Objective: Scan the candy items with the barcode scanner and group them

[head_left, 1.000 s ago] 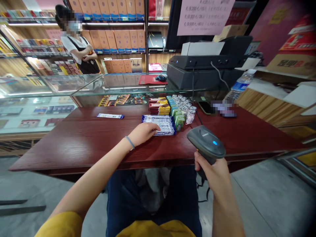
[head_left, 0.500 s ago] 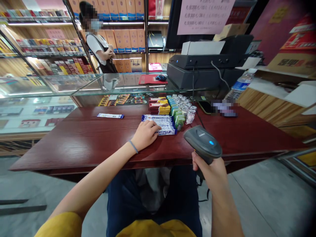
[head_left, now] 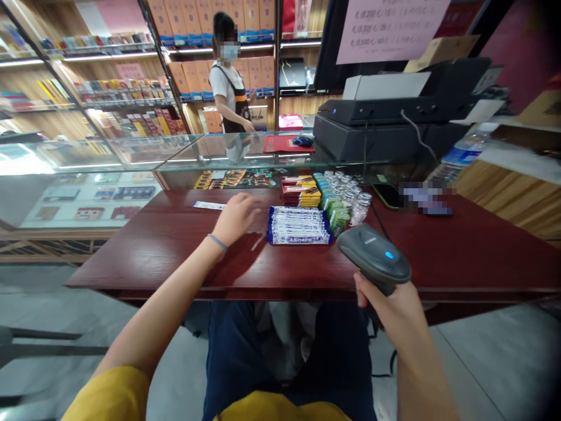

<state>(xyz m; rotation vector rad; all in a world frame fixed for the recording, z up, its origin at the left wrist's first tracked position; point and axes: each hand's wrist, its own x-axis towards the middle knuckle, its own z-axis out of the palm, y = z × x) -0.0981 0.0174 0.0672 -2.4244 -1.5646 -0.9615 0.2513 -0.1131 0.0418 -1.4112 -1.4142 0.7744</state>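
Note:
My left hand [head_left: 236, 217] is raised over the dark red table, its fingers stretched out, slightly smeared by motion, and nothing visible in them. Just beyond it lies a single blue-and-white stick packet [head_left: 207, 205], partly covered by the hand. To its right is a flat stack of blue-and-white stick packets [head_left: 300, 226], which the hand does not touch. My right hand [head_left: 392, 304] is wrapped round the handle of a dark grey barcode scanner [head_left: 372, 257] with a blue light on top. The scanner's head hangs over the table's front part.
Behind the stack sit red-and-yellow packets [head_left: 300, 193], green packs [head_left: 338, 217] and small clear jars with silver lids [head_left: 360, 209]. Farther right are a phone [head_left: 387, 196] and a water bottle [head_left: 460, 156]. A masked person [head_left: 232, 88] stands beyond the glass counter [head_left: 193, 158].
My left hand has lifted off the packet stack and moved left towards the single packet. The view has shifted left. The person behind the counter has lowered an arm. The scanner remains in my right hand.

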